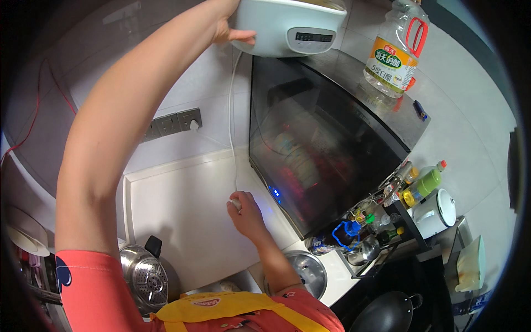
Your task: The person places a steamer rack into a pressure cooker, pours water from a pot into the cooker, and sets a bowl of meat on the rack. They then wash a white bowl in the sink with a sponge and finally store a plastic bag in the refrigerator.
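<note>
At the top of the view my left hand [235, 35] grips the left side of a white countertop cooking appliance [265, 25], which has a control panel on its front. Only the thumb and part of that hand show; the other fingers are hidden. The appliance is over the rear corner of a black glass-fronted cabinet [323, 149], and I cannot tell whether it rests there. A white power cord [231, 103] hangs below the appliance. Lower down, my right hand [247, 213] is closed around the cord's white end, probably a plug, above the pale countertop [182, 199].
A plastic vinegar jug [392, 62] and a dark blue pen-like item [420, 110] lie farther along the cabinet top. Wall sockets [170, 123] hold one white plug. A steel steamer pot [149, 282], a bottle rack [373, 253] and a black wok [386, 313] stand nearby.
</note>
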A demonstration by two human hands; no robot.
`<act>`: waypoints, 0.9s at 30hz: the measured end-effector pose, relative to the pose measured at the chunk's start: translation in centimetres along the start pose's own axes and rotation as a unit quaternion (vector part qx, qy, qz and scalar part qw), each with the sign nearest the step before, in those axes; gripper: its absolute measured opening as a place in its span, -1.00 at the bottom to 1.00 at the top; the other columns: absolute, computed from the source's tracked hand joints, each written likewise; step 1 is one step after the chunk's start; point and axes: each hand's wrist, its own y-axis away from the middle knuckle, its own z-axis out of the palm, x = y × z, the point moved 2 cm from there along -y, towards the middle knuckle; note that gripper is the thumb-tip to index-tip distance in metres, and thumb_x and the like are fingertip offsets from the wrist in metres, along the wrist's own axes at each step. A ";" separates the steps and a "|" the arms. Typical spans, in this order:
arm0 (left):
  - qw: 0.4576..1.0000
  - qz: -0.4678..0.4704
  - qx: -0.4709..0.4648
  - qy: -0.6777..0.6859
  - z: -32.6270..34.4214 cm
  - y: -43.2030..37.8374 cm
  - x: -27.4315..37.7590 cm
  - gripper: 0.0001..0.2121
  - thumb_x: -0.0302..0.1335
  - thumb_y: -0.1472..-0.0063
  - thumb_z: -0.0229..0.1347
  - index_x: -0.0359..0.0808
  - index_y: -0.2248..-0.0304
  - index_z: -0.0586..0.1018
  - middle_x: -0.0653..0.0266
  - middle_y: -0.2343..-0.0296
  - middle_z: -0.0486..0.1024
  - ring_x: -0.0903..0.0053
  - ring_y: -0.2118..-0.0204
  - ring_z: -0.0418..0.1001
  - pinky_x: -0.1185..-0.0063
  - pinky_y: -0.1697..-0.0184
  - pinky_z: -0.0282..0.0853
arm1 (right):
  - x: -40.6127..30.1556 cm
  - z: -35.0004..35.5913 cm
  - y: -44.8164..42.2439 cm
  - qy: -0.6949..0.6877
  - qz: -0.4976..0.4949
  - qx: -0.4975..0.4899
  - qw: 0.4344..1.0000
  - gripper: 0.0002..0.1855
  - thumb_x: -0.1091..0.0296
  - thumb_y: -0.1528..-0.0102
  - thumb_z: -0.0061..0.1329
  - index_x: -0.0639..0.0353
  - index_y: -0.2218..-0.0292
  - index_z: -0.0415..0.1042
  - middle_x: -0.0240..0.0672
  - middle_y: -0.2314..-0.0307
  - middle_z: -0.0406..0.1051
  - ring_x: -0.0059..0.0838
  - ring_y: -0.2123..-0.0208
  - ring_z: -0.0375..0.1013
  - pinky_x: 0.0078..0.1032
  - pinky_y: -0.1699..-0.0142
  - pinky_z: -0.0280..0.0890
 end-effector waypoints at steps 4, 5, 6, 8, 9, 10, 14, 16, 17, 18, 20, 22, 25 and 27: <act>0.999 0.022 -0.031 -0.039 1.0 -0.6 0.9 -0.57 -0.10 -0.24 -0.28 -0.11 0.06 0.45 0.20 0.06 0.39 0.25 -0.03 0.27 0.25 0.16 0.43 | 1.1 0.6 -0.6 -0.039 0.023 0.017 0.999 -0.75 0.28 -0.11 -0.03 0.17 0.20 0.34 -0.16 0.29 0.32 -0.21 0.33 0.39 -0.38 0.24 0.31; 0.999 0.022 -0.022 -0.019 1.0 -0.5 0.6 -0.56 -0.10 -0.25 -0.30 -0.12 0.04 0.43 0.20 0.04 0.37 0.24 -0.04 0.26 0.23 0.14 0.41 | 1.2 0.9 -0.6 -0.055 0.038 0.021 0.998 -0.77 0.29 -0.10 -0.02 0.19 0.22 0.35 -0.16 0.30 0.32 -0.21 0.32 0.37 -0.39 0.24 0.30; 1.000 0.026 -0.015 0.001 0.9 -0.4 0.6 -0.54 -0.09 -0.26 -0.32 -0.12 0.02 0.41 0.19 0.02 0.35 0.23 -0.05 0.25 0.21 0.12 0.39 | 1.7 1.3 -0.7 -0.042 0.037 0.028 0.998 -0.74 0.29 -0.11 -0.02 0.20 0.19 0.35 -0.15 0.28 0.33 -0.22 0.30 0.37 -0.40 0.24 0.31; 0.998 0.044 -0.019 0.034 1.5 0.4 0.5 -0.52 -0.08 -0.28 -0.36 -0.14 -0.01 0.37 0.18 -0.02 0.31 0.22 -0.08 0.22 0.17 0.06 0.33 | 3.2 2.9 -1.1 -0.043 0.025 0.056 0.997 -0.70 0.29 -0.10 -0.01 0.22 0.16 0.35 -0.14 0.26 0.33 -0.21 0.28 0.37 -0.40 0.23 0.31; 0.996 0.058 -0.037 0.050 2.9 1.1 0.0 -0.51 -0.08 -0.28 -0.37 -0.15 -0.03 0.35 0.17 -0.04 0.29 0.21 -0.10 0.20 0.14 0.02 0.29 | 4.4 3.6 -1.5 -0.040 0.023 0.076 0.996 -0.68 0.29 -0.10 -0.01 0.23 0.14 0.35 -0.13 0.25 0.34 -0.20 0.27 0.37 -0.40 0.22 0.31; 0.994 0.073 -0.052 0.067 3.9 1.5 -0.1 -0.50 -0.08 -0.29 -0.38 -0.16 -0.05 0.33 0.17 -0.06 0.27 0.21 -0.12 0.18 0.12 -0.02 0.24 | 5.9 4.7 -2.1 -0.031 0.018 0.096 0.995 -0.66 0.29 -0.10 -0.01 0.24 0.11 0.34 -0.10 0.22 0.33 -0.18 0.25 0.37 -0.38 0.20 0.31; 0.977 0.112 -0.059 0.170 7.1 1.4 -1.5 -0.48 -0.07 -0.26 -0.27 -0.18 -0.10 0.26 0.16 -0.10 0.21 0.21 -0.15 0.15 0.06 -0.10 0.11 | 10.7 10.1 -5.2 -0.003 0.021 0.134 0.991 -0.52 0.30 -0.10 -0.02 0.28 -0.01 0.24 0.04 0.10 0.26 -0.06 0.12 0.34 -0.32 0.07 0.30; 0.974 0.117 -0.086 0.172 7.9 -0.9 -2.2 -0.47 -0.07 -0.26 -0.26 -0.18 -0.13 0.21 0.16 -0.13 0.17 0.19 -0.14 0.16 0.07 -0.10 0.12 | 11.2 12.0 -6.8 0.004 0.034 0.126 0.991 -0.46 0.31 -0.12 -0.06 0.29 -0.08 0.15 0.10 0.02 0.20 0.00 0.04 0.30 -0.29 0.01 0.27; 0.973 0.119 -0.100 0.172 7.9 -2.2 -2.7 -0.45 -0.07 -0.26 -0.25 -0.17 -0.15 0.19 0.16 -0.14 0.15 0.18 -0.13 0.17 0.08 -0.09 0.13 | 11.2 12.9 -7.5 0.007 0.041 0.116 0.992 -0.43 0.32 -0.12 -0.08 0.29 -0.12 0.09 0.13 -0.01 0.16 0.03 0.00 0.27 -0.28 -0.03 0.26; 0.968 0.137 -0.111 0.175 8.5 -2.8 -3.6 -0.43 -0.05 -0.25 -0.24 -0.17 -0.16 0.17 0.16 -0.15 0.13 0.16 -0.12 0.18 0.11 -0.10 0.14 | 12.1 13.2 -8.5 0.012 0.055 0.112 0.992 -0.40 0.34 -0.13 -0.10 0.29 -0.15 0.04 0.16 -0.05 0.12 0.06 -0.04 0.24 -0.27 -0.06 0.24; 0.958 0.177 -0.136 0.181 10.0 -2.7 -4.9 -0.38 -0.01 -0.23 -0.22 -0.18 -0.18 0.12 0.16 -0.17 0.10 0.11 -0.10 0.20 0.16 -0.10 0.15 | 13.8 12.9 -11.1 0.082 0.065 0.144 0.984 -0.40 0.37 -0.15 -0.15 0.28 -0.16 0.00 0.15 -0.08 0.08 0.03 -0.03 0.26 -0.28 -0.04 0.27; 0.971 0.134 -0.113 0.164 9.6 -3.2 -6.2 -0.35 0.03 -0.21 -0.20 -0.17 -0.19 0.10 0.14 -0.18 0.07 0.07 -0.08 0.23 0.24 -0.10 0.17 | 14.5 13.2 -14.0 0.119 0.072 0.162 0.977 -0.41 0.39 -0.16 -0.18 0.28 -0.17 -0.02 0.14 -0.11 0.05 0.01 -0.03 0.28 -0.28 -0.03 0.29; 0.973 0.103 -0.051 0.200 7.7 -5.6 -8.2 -0.26 0.04 -0.17 -0.09 -0.30 -0.18 0.08 0.02 -0.17 0.05 0.06 -0.02 0.27 0.31 -0.05 0.25 | 15.4 13.4 -18.3 0.131 0.096 0.162 0.973 -0.41 0.42 -0.16 -0.19 0.31 -0.17 -0.03 0.15 -0.13 0.01 0.00 -0.02 0.29 -0.29 -0.03 0.31; 0.968 0.113 -0.041 0.220 5.7 -6.0 -9.5 -0.24 0.02 -0.16 -0.06 -0.38 -0.16 0.08 -0.03 -0.16 0.04 0.06 -0.02 0.28 0.30 -0.04 0.27 | 17.0 13.3 -20.8 0.132 0.138 0.147 0.971 -0.41 0.43 -0.17 -0.21 0.35 -0.18 -0.05 0.18 -0.13 0.00 0.03 -0.05 0.26 -0.28 -0.04 0.30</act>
